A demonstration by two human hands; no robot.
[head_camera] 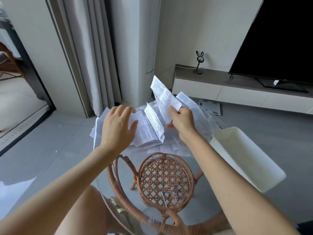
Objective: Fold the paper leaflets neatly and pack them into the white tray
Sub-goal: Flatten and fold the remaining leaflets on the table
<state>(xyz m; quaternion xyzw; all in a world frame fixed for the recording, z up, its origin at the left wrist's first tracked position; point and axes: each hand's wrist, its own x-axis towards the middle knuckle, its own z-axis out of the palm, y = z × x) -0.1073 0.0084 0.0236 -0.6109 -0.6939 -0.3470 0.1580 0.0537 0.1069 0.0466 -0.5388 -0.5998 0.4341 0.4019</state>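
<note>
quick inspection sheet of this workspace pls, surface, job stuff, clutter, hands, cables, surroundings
surface: glass-topped rattan table, woven lower shelf visible through the glass
job's things: loose leaflet pile at the far side; one leaflet lifted; white tray on the right, nothing seen inside
clutter: metal clips on the lower shelf
grippers: left hand spread open over the pile, contact unclear; right hand pinches the lifted leaflet
cables: thin white lead on the tv cabinet
surroundings: tv, rabbit-ear stand, curtain, scale on the floor
</note>
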